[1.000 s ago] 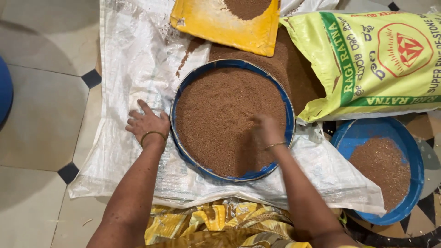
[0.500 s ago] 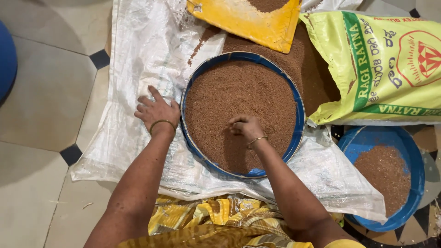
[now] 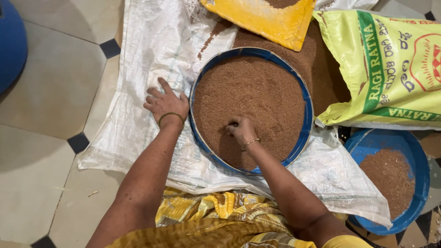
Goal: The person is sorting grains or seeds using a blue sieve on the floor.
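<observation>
Grain (image 3: 257, 98), reddish-brown and fine, fills a round blue-rimmed sieve (image 3: 305, 138) that sits on a white woven sack sheet (image 3: 138, 92) spread over the tiled floor (image 3: 50, 115).

Nearest the camera: a fold of yellow patterned cloth (image 3: 216, 216) over the person's lap, both bare forearms reaching out from it.

Right hand (image 3: 240, 128): fingers curled in, bunched into the grain near the middle of the sieve, tips buried (whether they pinch anything I cannot tell). Thin bangle at the wrist.

Left hand (image 3: 166, 102): open, fingers spread flat on the white sheet, resting just beside the sieve's left rim, holding nothing. Bangle at this wrist as well.

Low right: a blue basin (image 3: 415, 151), partly off the sheet, with a smaller heap of the same grain in it. It lies near the sieve but apart from it.

Beyond the sieve: loose grain spilled on the sheet between the rim and a yellow-green printed sack (image 3: 390, 64), which lies on its side at upper right. A yellow tray (image 3: 262, 18) at the top edge, tilted, carries a little grain; its lower corner comes close to the sieve's far rim.

Far left: the curved edge of a blue object (image 3: 11, 46), well apart from everything else.
</observation>
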